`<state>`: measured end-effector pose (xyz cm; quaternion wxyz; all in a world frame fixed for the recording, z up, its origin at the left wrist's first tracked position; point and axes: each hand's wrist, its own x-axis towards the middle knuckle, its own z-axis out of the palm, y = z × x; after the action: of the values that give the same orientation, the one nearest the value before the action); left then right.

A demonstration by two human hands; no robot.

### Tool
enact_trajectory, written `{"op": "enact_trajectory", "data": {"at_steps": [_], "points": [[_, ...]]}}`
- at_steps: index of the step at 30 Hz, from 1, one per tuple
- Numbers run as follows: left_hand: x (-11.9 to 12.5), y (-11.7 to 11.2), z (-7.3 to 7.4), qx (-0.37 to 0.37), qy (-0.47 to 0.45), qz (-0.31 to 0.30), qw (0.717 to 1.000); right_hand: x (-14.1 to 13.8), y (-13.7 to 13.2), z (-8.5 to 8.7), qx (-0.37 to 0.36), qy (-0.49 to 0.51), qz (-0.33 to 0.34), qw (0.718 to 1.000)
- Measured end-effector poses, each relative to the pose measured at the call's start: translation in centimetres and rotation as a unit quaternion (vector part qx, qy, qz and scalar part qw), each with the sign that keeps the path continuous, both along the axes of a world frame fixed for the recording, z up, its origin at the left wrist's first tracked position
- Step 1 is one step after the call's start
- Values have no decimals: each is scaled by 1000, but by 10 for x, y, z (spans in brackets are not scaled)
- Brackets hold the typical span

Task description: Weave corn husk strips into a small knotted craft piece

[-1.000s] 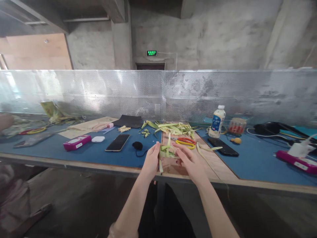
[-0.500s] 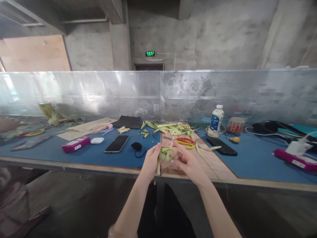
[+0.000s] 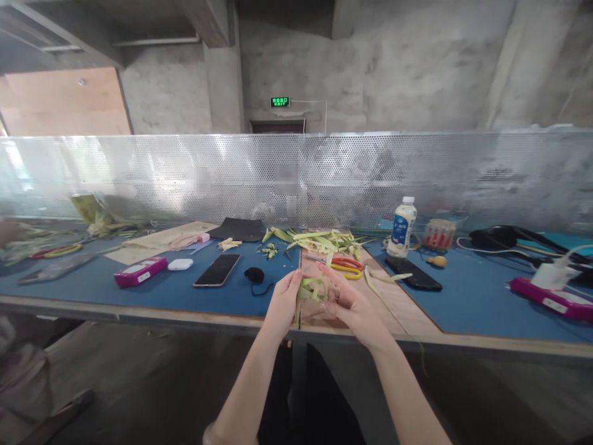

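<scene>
Over the tabletop (image 3: 222,301), by its near edge, the left hand (image 3: 282,304) pinches looped leaf strips (image 3: 309,289); the right hand (image 3: 354,309) curls narrowly beside them, its grip unclear. Bending seems in hand; the next bend calls for steady left fingers.

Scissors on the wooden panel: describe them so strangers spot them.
On the blue-topped table, find the pale wooden panel in mid-view. There, in front of the heap of pale green leafy strips, lie the scissors with red and yellow looped handles. Unlike the similar red-and-yellow item far left, these lie on wood.
</scene>
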<state>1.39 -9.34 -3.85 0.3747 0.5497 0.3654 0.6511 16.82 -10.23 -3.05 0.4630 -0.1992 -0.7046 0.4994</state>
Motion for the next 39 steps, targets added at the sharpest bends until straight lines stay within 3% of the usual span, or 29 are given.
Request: {"op": "enact_trajectory", "data": {"at_steps": [7, 15, 21, 34, 39], "points": [[0, 2, -1, 2, 28, 65, 998, 1, -1, 1, 64, -38, -83, 994], [3, 11, -7, 2, 65, 161, 985, 0, -4, 5, 69, -53, -85, 993], [5, 10, -3, 8, 114, 211, 971, -1, -6, 5, 43, -35, -72, 996], [-3, 17, 35, 63, 248, 251, 933, -10, 4, 3, 39, 43, -131, 990], [-7, 39, 51, 75, 299, 270, 912, -16, 22, 19, 91, -16, -172, 981]]}}
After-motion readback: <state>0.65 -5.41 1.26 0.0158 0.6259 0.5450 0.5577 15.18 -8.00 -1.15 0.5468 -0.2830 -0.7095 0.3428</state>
